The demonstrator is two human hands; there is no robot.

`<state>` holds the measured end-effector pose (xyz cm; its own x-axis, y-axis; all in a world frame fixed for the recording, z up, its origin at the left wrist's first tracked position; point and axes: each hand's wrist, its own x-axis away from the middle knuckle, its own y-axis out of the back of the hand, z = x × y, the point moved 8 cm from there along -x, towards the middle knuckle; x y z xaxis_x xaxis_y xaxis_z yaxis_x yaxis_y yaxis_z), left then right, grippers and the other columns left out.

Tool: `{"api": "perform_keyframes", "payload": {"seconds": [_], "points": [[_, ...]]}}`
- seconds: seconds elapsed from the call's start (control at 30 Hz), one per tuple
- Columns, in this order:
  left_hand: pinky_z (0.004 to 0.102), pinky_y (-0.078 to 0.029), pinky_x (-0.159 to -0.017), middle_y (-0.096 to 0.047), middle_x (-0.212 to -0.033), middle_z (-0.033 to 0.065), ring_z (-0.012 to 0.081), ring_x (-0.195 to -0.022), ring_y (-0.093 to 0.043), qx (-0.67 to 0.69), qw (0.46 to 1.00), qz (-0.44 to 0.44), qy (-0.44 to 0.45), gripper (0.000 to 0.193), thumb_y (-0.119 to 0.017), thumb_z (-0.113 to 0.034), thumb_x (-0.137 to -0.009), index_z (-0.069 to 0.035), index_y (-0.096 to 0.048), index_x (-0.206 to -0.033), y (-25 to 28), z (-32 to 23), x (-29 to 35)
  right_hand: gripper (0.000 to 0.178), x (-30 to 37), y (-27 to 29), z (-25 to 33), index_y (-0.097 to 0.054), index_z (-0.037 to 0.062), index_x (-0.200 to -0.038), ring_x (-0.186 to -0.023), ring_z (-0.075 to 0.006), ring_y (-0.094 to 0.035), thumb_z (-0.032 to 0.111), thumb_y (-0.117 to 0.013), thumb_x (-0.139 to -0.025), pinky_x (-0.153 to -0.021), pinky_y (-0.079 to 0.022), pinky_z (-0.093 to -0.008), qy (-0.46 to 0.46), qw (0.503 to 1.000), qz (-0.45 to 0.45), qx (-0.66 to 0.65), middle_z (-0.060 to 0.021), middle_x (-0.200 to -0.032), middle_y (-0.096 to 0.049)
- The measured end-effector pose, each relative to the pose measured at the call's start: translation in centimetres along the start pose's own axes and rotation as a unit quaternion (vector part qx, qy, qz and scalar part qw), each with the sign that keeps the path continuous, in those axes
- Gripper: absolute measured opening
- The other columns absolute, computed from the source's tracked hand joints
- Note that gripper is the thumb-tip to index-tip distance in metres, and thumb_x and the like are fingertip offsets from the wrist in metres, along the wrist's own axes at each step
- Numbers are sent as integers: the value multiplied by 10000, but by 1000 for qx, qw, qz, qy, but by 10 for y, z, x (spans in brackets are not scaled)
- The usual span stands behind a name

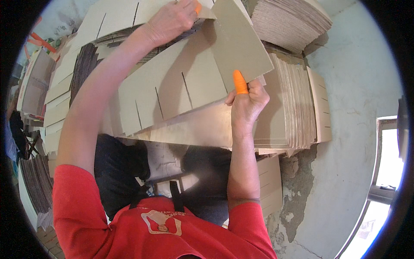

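A slotted grey-beige cardboard sheet is held tilted above the table. Its right end panel is bent along a crease. My right hand grips that panel's near corner, the thumb in an orange finger cover lying on top and the other fingers curled beneath. At the top of the view my left hand is closed at the far edge of the cardboard. It also wears an orange cover, and its fingertips are partly cut off by the frame.
Stacked cardboard stands right of my right hand, with another thick stack behind it. Slotted sheets lie at the far left. The pale tabletop shows below the sheet. A peeling wall bounds the right side.
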<state>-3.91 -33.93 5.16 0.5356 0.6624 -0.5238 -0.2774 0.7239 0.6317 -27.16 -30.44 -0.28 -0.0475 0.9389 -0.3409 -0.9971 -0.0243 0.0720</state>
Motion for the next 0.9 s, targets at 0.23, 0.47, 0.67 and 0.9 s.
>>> {"api": "perform_keyframes", "payload": {"seconds": [0.23, 0.47, 0.67, 0.9], "points": [[255, -541, -634, -554, -877, 77, 181, -871, -570, 51, 996, -65, 25, 168, -647, -84, -682, 9, -632, -821, 60, -42, 2, 686, 7, -9, 24, -363, 64, -1455, -576, -255, -638, -91, -618, -838, -520, -523, -351, 118, 971, -9, 206, -123, -781, -651], [324, -554, -740, -613, -1069, 124, 245, -912, -602, 206, 976, -37, 60, 423, -615, -46, -719, 77, -597, -1123, 137, -83, 18, 859, 21, -17, 59, -197, 66, -1534, -666, -354, -677, -57, -626, -800, -565, -544, -405, 212, 930, -1, 300, -212, -946, -693], [365, -554, -756, -662, -997, 127, 284, -909, -640, 267, 952, 22, 147, 351, -628, -48, -751, 7, -640, -1097, 154, -54, 38, 667, 24, -50, 102, -402, 38, -1428, -719, -379, -644, -99, -557, -795, -617, -523, -413, 188, 881, 109, 420, -251, -816, -646], [422, -525, -827, -686, -1071, 117, 305, -973, -626, 240, 934, 94, 248, 327, -698, -208, -836, -50, -665, -1120, 130, 7, 72, 146, -27, -135, 104, -656, -79, -878, -780, -421, -681, -41, -553, -781, -687, -553, -491, 327, 807, 233, 433, -263, -862, -669]]}}
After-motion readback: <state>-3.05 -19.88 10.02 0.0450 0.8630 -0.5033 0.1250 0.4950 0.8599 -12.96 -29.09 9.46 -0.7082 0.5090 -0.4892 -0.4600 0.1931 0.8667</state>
